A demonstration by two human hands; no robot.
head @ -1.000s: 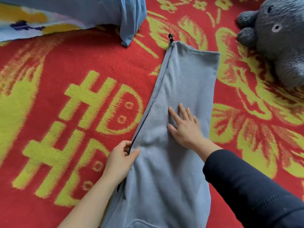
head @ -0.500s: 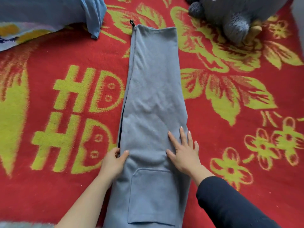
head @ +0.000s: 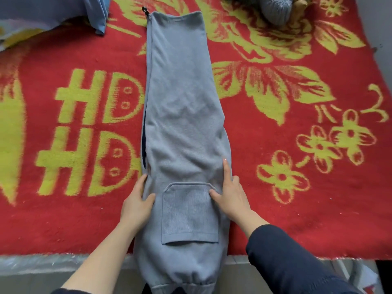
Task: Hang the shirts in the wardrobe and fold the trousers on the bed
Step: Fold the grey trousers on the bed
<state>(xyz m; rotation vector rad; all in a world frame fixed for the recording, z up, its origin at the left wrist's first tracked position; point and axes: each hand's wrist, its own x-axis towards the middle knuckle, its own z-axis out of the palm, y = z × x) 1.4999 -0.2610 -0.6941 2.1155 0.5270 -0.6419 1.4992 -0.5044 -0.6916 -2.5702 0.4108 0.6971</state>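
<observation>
Both hands have slid down the trousers toward the waist since a moment ago, and now they sit on either side of the back pocket [head: 188, 211] instead of up on the leg. So the grey trousers [head: 182, 124] are laid out lengthwise on the red and yellow blanket [head: 74, 219] that covers the bed, legs stacked one on top of the other, cuffs at the far end and the elastic waistband hanging over the near edge of the bed. Left hand [head: 135, 204] is on the left edge of the fabric, thumb on top and fingers curled round the side, so it looks like a loose pinch on that edge, can't really see underneath. Right hand [head: 231, 196] lies flat and open on the right edge, index finger stretched forward along it, thumb touching the pocket corner. Right arm has a dark sleeve [head: 292, 257], left forearm is bare. Far end: a blue pillow [head: 42, 11] top left and a grey plush toy [head: 275, 9] top right, both well apart from the trousers.
</observation>
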